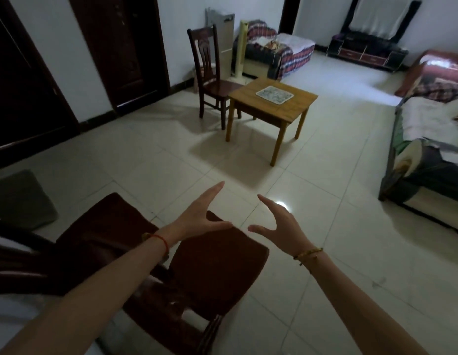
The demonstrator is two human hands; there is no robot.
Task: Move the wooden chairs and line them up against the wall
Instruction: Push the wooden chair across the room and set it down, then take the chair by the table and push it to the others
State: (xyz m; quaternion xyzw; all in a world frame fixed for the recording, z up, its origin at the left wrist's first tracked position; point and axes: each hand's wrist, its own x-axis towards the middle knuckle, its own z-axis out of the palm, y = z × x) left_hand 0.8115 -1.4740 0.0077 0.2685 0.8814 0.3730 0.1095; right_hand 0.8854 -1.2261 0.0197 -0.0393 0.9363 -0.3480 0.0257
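Two dark wooden chairs stand close below me at the lower left: one seat [217, 267] under my forearm and a second seat [102, 224] just left of it. My left hand [201, 213] hovers over the front edge of the nearer seat, fingers spread, holding nothing. Beside it, over bare floor, my right hand [279, 221] is open too, thumb and fingers apart. A third dark chair [210, 73] stands upright across the room, tucked at the left side of a light wooden table [271, 103], near the white wall [69, 60].
A patterned tray [274, 95] lies on the table. Dark doors [120, 47] line the left wall. Covered sofas stand at the right [427, 149] and at the back [274, 52]. A dark cabinet [366, 51] is at the far right. A grey mat [18, 198] lies left.
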